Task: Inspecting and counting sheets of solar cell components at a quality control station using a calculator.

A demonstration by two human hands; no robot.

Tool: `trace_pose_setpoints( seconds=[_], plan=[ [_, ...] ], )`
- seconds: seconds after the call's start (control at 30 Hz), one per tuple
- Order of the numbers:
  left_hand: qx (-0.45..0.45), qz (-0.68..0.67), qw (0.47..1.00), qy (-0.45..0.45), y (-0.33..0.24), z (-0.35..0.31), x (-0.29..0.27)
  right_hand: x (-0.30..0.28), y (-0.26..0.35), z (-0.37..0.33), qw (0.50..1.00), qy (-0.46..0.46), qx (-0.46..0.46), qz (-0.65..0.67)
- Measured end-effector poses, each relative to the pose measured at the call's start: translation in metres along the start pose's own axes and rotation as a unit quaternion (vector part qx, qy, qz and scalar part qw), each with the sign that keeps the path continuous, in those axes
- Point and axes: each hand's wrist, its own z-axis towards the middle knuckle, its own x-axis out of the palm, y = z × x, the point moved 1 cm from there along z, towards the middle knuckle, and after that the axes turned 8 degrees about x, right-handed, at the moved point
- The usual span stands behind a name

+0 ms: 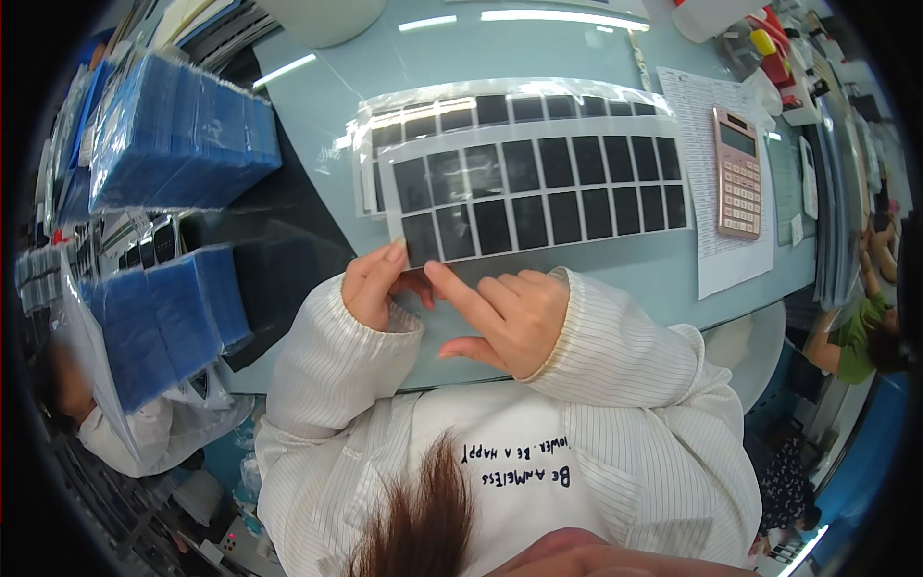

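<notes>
A sheet of black rectangular stickers (pixel 553 207), set in two rows on a pale shiny backing, lies in front of me on the glass-topped table. Its near left corner is pinched between the thumb and fingers of my left hand (pixel 370 287). My right hand (pixel 519 313) has its index finger stretched to the sheet's near edge, beside that corner. The right thumb stands apart and the other fingers are bent, with nothing seen between them. More sticker sheets (pixel 461 99) in clear, glossy film lie under and beyond the top one.
Two stacks of blue-wrapped packs (pixel 187 135) (pixel 168 322) stand at the left. A pink calculator (pixel 738 173) rests on a printed paper (pixel 716 264) to the right. A white round container (pixel 327 19) is at the far edge. Other people (pixel 856 337) are at the sides.
</notes>
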Motion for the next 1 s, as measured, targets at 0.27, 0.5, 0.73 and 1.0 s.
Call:
trace_pose_setpoints(
  seconds=[0.27, 0.5, 0.73, 1.0],
  plan=[
    [0.042, 0.026, 0.992, -0.113, 0.013, 0.007, 0.000, -0.038, -0.049, -0.062, 0.994, -0.105, -0.020, -0.004],
    [0.119, 0.031, 0.963, -0.240, 0.027, 0.005, 0.001, -0.092, -0.131, -0.161, 0.896, -0.333, 0.283, -0.081],
    [0.155, 0.054, 0.945, -0.282, 0.033, 0.006, 0.004, -0.093, -0.180, -0.204, 0.868, -0.399, 0.283, -0.079],
    [0.147, 0.054, 0.949, -0.273, 0.038, 0.002, -0.006, -0.080, -0.182, -0.206, 0.891, -0.329, 0.299, -0.096]
  ],
)
